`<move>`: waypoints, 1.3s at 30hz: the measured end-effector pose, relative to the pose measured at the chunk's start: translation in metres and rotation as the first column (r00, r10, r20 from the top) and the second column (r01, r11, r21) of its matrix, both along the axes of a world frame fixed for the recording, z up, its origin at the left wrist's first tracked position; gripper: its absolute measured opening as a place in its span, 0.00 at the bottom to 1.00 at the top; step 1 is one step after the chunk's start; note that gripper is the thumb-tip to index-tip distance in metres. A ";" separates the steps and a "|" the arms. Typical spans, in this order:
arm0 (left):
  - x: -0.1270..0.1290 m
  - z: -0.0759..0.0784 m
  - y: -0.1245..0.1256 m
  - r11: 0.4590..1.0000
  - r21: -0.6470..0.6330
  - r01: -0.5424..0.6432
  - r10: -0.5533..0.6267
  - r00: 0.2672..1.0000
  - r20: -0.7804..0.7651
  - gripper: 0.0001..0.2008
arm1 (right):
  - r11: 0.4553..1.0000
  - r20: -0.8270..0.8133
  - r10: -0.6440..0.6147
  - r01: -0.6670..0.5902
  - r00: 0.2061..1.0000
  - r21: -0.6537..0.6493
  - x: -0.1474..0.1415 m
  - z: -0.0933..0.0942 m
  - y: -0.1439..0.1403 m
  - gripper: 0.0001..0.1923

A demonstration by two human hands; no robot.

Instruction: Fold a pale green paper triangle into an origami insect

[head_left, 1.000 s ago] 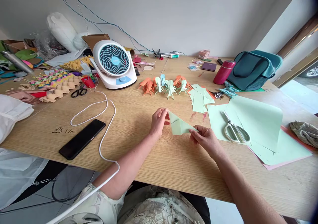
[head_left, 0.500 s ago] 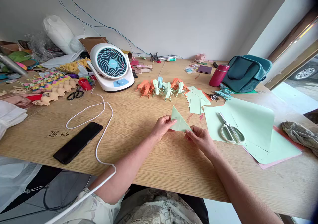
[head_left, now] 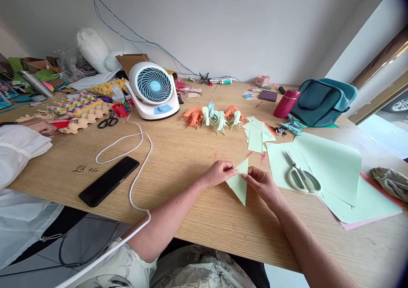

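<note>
A pale green folded paper triangle [head_left: 239,186] is held just above the table, one point toward me. My left hand [head_left: 219,172] pinches its left edge between thumb and fingers. On its right edge, my right hand [head_left: 262,183] grips it the same way. Beyond the hands stands a row of folded paper figures [head_left: 219,121] in orange, pale green and light blue. Cut pale green paper pieces [head_left: 255,141] lie beside that row. White-handled scissors [head_left: 302,177] rest on large green sheets [head_left: 334,164] to the right of my right hand.
A white fan [head_left: 154,90] stands at the back left. A black phone [head_left: 109,181] and a white cable [head_left: 149,145] lie at left. Another person's hand [head_left: 44,127] is at the far left. A pink bottle [head_left: 287,103] and a teal bag [head_left: 323,103] stand at back right.
The paper triangle has been turned, so a long point now faces me instead of lying toward the right. Both hands have shifted their pinch on it. The camera view has moved slightly.
</note>
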State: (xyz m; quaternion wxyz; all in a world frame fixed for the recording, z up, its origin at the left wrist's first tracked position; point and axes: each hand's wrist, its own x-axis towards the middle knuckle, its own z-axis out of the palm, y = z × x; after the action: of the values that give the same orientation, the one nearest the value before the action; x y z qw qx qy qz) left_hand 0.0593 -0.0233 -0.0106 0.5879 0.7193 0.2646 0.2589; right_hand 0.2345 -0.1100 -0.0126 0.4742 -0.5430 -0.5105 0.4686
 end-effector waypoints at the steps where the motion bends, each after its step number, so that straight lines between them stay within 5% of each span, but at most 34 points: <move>1: 0.001 -0.001 0.000 1.000 -0.022 -0.007 0.007 1.000 0.007 0.21 | 1.000 -0.014 -0.014 0.013 1.000 -0.008 0.000 0.000 0.000 0.23; 6: 0.003 -0.009 0.002 0.974 -0.218 -0.066 0.084 0.993 0.077 0.22 | 0.990 -0.124 -0.142 0.137 0.982 -0.042 -0.001 -0.001 0.003 0.25; 14: 0.005 -0.011 0.002 0.955 -0.278 -0.099 0.131 0.986 0.099 0.23 | 0.956 -0.294 -0.292 0.276 0.910 -0.096 0.003 -0.005 0.001 0.23; 19: 0.004 -0.010 0.004 0.969 -0.202 -0.143 0.170 0.978 0.123 0.19 | 0.972 -0.288 -0.233 0.209 0.929 -0.110 0.003 -0.003 0.001 0.23; 29: 0.000 0.000 0.009 0.974 0.083 -0.211 0.203 0.975 0.088 0.07 | 0.962 -0.243 -0.268 0.272 0.932 -0.016 0.008 0.003 0.001 0.22; 39: -0.001 0.003 0.007 0.975 0.094 -0.203 0.201 0.979 0.037 0.09 | 0.991 -0.178 -0.134 0.131 0.975 -0.027 0.003 -0.002 0.005 0.24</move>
State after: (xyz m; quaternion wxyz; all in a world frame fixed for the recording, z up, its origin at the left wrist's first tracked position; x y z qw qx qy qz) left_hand 0.0582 -0.0166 -0.0078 0.5263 0.7128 0.3154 0.3397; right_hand 0.2377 -0.1050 -0.0151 0.5443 -0.5352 -0.4248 0.4867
